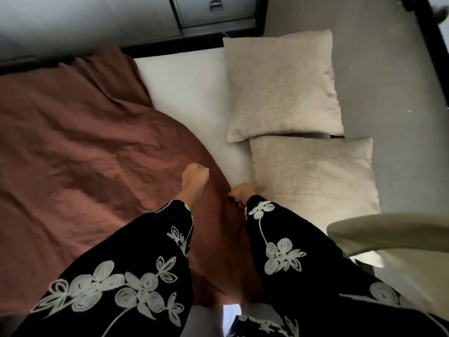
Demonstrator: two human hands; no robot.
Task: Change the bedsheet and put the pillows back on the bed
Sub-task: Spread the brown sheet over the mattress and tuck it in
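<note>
We spread the brown sheet [80,147] over the mattress [184,93], left hand [195,175] clenched on its top, right hand [240,190] gripping its edge beside two pillows [281,86]; soft, light cloth, best pulled by the hem

Two beige pillows are counted: a far pillow [281,86] and a near pillow [313,176]. One reddish-brown bedsheet [73,152] is seen, and one bare white mattress [184,93]. Two hands are counted, a left hand [195,175] and a right hand [241,190], with two black embroidered sleeves. One drawer handle [215,5] is visible.
</note>
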